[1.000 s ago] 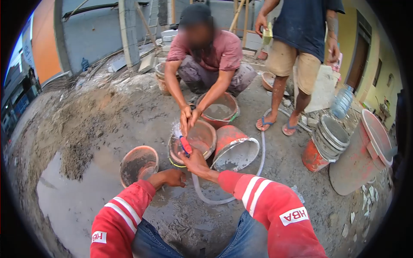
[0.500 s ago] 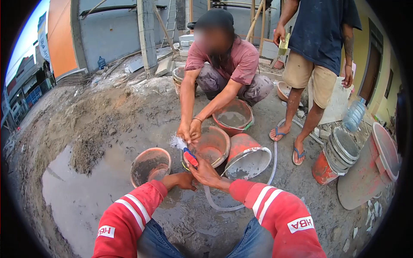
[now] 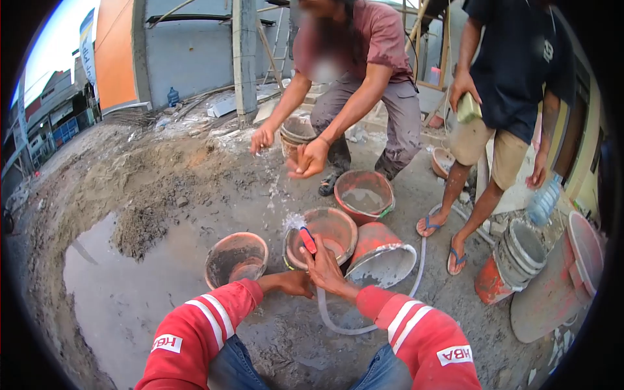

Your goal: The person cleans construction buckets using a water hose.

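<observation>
My right hand (image 3: 326,272) is closed around a red and blue spray nozzle (image 3: 308,240), and water sprays from its tip. Just left of it and touching or nearly touching it, my left hand (image 3: 296,283) is curled closed; what its fingers hold, if anything, is hidden. A clear hose (image 3: 338,329) curves away from beneath my right hand. Beyond the nozzle stands a wet mortar bucket (image 3: 338,229). A second bucket (image 3: 238,257) stands to its left, and a third bucket (image 3: 383,257) lies tipped on its side to the right.
Across from me a person in a maroon shirt (image 3: 390,39) leans over with wet hands apart. Another person (image 3: 507,71) stands at right holding a yellow-green block (image 3: 468,108). Stacked buckets (image 3: 513,260) and a large tub (image 3: 552,292) are at right; a puddle (image 3: 130,292) lies left.
The person opposite has risen, drawn their hands back from the spray and separated them. My hands and the nozzle keep about the same place over the buckets. The view has tilted slightly.
</observation>
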The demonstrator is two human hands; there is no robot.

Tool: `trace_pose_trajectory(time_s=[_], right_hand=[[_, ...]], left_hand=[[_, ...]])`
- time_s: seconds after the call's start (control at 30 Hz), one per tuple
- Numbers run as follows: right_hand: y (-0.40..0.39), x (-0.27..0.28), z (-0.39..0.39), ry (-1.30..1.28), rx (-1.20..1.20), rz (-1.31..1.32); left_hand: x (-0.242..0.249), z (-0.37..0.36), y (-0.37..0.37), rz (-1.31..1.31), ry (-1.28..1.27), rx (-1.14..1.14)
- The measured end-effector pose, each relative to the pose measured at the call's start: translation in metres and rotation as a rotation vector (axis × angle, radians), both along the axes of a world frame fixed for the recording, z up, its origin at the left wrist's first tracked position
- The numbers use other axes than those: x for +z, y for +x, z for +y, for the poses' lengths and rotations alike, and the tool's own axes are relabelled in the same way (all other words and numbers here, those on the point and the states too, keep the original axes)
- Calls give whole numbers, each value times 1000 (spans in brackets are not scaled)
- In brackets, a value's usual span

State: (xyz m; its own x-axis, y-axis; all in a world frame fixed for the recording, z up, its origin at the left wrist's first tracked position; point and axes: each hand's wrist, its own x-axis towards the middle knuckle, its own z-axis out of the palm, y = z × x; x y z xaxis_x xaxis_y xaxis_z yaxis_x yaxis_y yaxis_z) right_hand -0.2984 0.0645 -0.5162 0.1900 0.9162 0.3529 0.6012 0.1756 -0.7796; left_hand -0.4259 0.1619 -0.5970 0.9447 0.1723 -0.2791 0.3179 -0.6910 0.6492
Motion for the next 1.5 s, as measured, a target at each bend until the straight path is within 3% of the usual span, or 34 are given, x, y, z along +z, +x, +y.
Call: trace_pose_trajectory(time_s=[0.03,0.07,0.17,0.27,0.33,0.4,0.47,0.5,0.6,0.67,0.73,0.8,0.87,0.9,0.93,0.97,1.03,1.07,1.13,1.2,1.23,1.33,1.4,1.47,1.5], right_hand=[[4,-7,3,-16,-9,42],[6,-12,5,-33,-17,86],[13,-9,7,-18,-81,117],[22,1,4,-77,-175,151],[30,7,2,14,-271,-122],[32,17,3,96,-251,-7],[38,13,11,16,-250,356],[38,10,15,38,-231,419],[35,13,14,-13,-230,349],[38,14,13,25,-223,328],[43,15,13,-24,-301,301],[45,15,13,38,-328,319],[52,10,17,15,-354,231],[64,-22,36,190,-380,48],[60,-19,36,193,-369,54],[55,-14,31,152,-340,55],[51,-11,33,122,-303,56],[45,-8,32,143,-274,61],[36,-2,31,159,-239,78],[15,46,-3,-127,-197,330],[24,15,15,1,-207,179],[30,9,13,33,-195,191],[37,10,9,62,-208,164],[50,11,7,104,-253,83],[55,18,4,75,-297,87]], left_hand=[[-4,0,4,-211,-133,37],[0,-2,8,-229,-129,46],[28,-25,15,-88,-610,301],[27,-29,23,-152,-726,308],[29,-29,26,-123,-689,290],[30,-29,27,-38,-627,256],[27,-27,29,-50,-558,207],[26,-25,30,-31,-467,146],[17,7,19,-36,-274,80],[25,40,-5,-317,-52,97],[38,70,-33,-365,69,496],[43,91,-66,-448,487,846],[32,111,-108,-353,675,1218],[26,108,-127,-281,743,1374],[13,101,-148,-204,805,1534],[-20,109,-177,-6,722,1581],[-72,143,-222,361,426,1401],[-67,145,-233,522,225,1172],[-66,144,-236,439,93,1170],[-57,135,-239,384,-60,1147],[-46,135,-237,404,-123,1165],[-42,136,-232,315,-350,1396],[-26,128,-221,344,-287,1394],[-58,151,-234,368,180,1124],[-51,142,-229,391,242,1124]])
